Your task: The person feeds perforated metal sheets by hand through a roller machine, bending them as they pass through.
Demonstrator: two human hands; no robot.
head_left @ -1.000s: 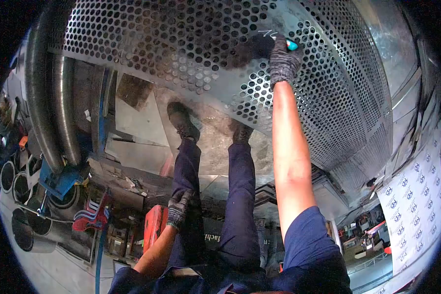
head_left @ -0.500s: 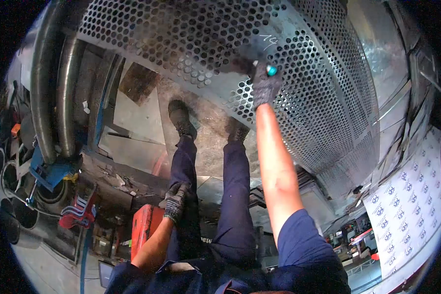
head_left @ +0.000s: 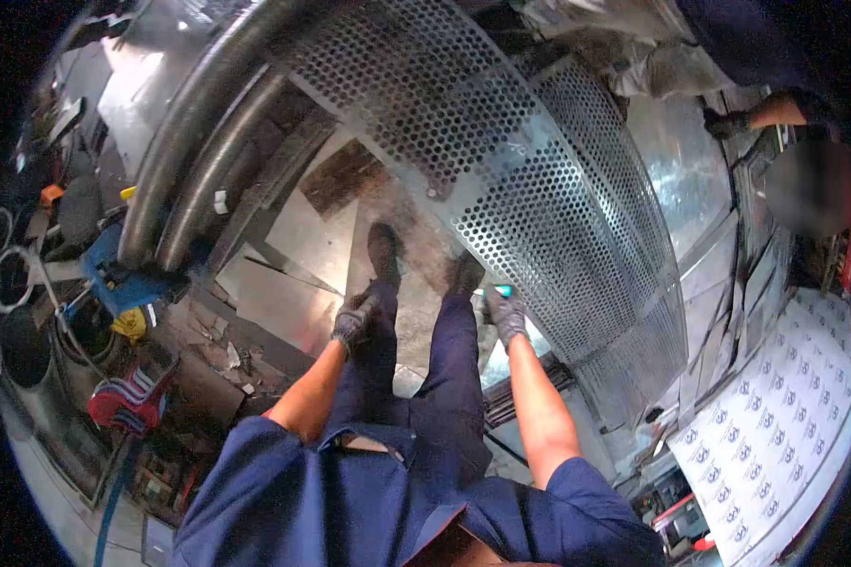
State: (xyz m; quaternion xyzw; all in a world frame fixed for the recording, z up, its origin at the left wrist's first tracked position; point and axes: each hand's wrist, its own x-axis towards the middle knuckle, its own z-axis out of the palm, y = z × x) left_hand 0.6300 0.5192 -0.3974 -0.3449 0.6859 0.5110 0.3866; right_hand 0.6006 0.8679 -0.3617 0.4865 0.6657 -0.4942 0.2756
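My right hand (head_left: 506, 314), in a dark knit glove, is closed around a small teal-ended thing (head_left: 503, 290). Its kind is too small to tell. The hand is just below the near edge of a large curved perforated metal sheet (head_left: 529, 222), apart from my leg. Faint white writing (head_left: 517, 146) shows on the sheet's plain band. My left hand (head_left: 354, 321), gloved too, lies over my left knee with nothing visible in it and its fingers loosely laid on the trouser leg.
Two long curved metal tubes (head_left: 203, 142) stand left of the sheet. Flat metal pieces (head_left: 284, 307) lie by my feet. At upper right is another person's gloved hand (head_left: 728, 123). A white printed sheet (head_left: 775, 425) is at lower right; a red stool-like object (head_left: 128, 402) sits left.
My right hand has come down off the perforated sheet toward my body, still holding the teal-ended thing. My left hand stays on my leg. The view has shifted, and another person appears at right.
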